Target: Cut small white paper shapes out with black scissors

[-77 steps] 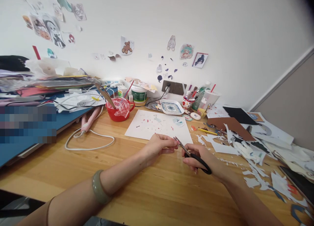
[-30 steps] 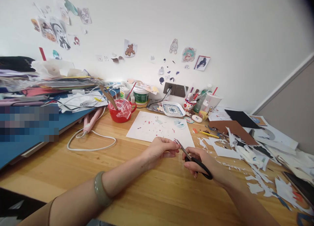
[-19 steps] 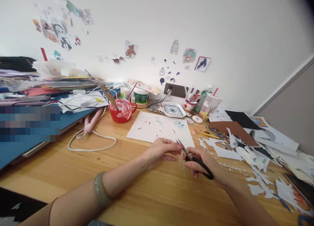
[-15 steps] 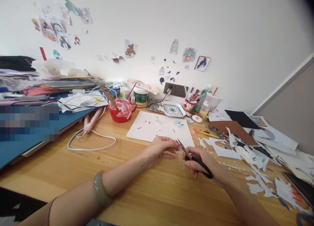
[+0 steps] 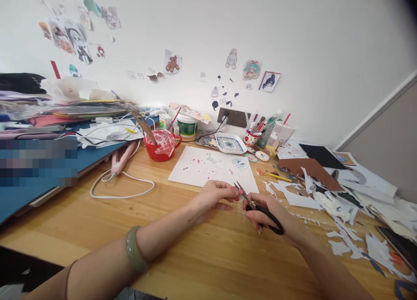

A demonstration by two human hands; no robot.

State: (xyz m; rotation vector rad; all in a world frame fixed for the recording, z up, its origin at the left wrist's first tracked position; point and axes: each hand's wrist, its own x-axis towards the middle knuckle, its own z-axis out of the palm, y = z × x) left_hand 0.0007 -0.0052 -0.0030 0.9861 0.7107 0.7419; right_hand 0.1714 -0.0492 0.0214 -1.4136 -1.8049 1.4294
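My right hand [image 5: 269,211] is closed round the black handles of a pair of scissors [image 5: 270,219], whose slightly parted blades point up and left. Between the blades, at my left fingertips, shows a small pink paper piece [image 5: 241,191]. My left hand [image 5: 216,195] pinches that piece, its fingers bent and close to the blade tips. Just beyond both hands lies a white sheet [image 5: 192,174] dotted with tiny red and pink cut-outs and a few pale blue ones.
Paper scraps [image 5: 342,243] and a brown sheet [image 5: 302,171] litter the right side. A red mug [image 5: 159,152], a square patterned plate [image 5: 230,143] and a pen cup [image 5: 250,139] stand at the back. At left, a white cord [image 5: 122,197] loops from a pink device [image 5: 124,158].
The pink piece now shows more plainly between the scissor blades. My hands stay in almost the same place, and the view has shifted very slightly.
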